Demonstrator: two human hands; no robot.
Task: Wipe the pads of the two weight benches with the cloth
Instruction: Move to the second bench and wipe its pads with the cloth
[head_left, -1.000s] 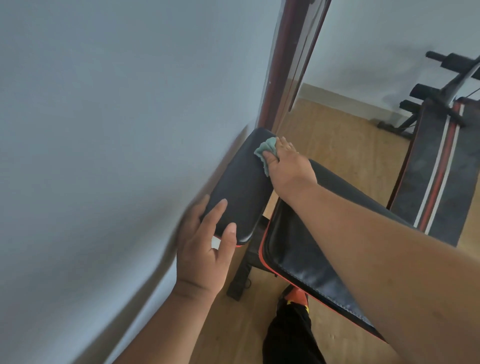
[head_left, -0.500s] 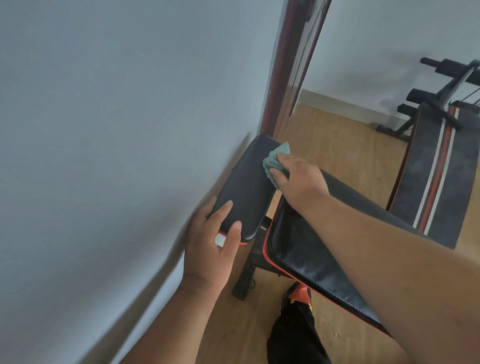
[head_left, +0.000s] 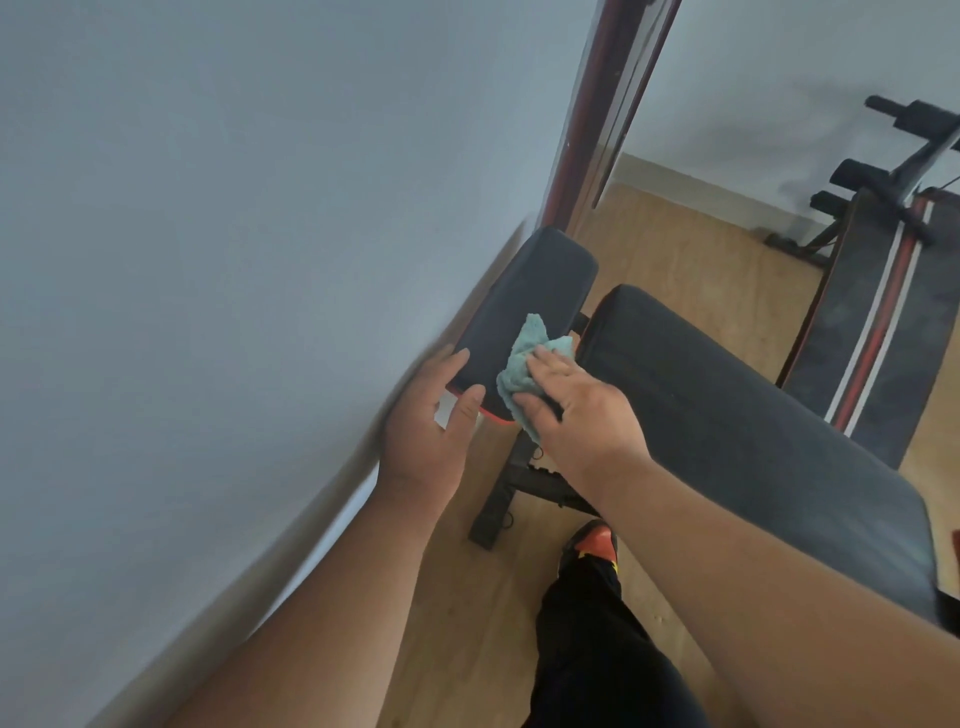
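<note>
A grey wall (head_left: 234, 260) fills the left side, and a wood floor (head_left: 701, 249) runs beyond it. Two benches show. The near bench has two black pads: a long back pad (head_left: 753, 426), whose long axis runs from lower right up toward the centre, and a smaller seat pad (head_left: 530, 291) against the wall, its long axis pointing away and slightly right toward a dark red post (head_left: 597, 104). The far bench (head_left: 872, 322) stands at the right edge, black with red and white stripes, its long axis running up and away. One black-trousered leg (head_left: 597, 649) with one orange-toed shoe (head_left: 595, 540) stands beside the near frame. Two hands work at the seat pad's near end. The left hand (head_left: 431, 415) grips the red-trimmed near corner, thumb on top. The right hand (head_left: 576, 400) presses flat, fingers fairly straight, on one teal cloth (head_left: 524, 358), which lies bunched on the seat pad's near right edge.
</note>
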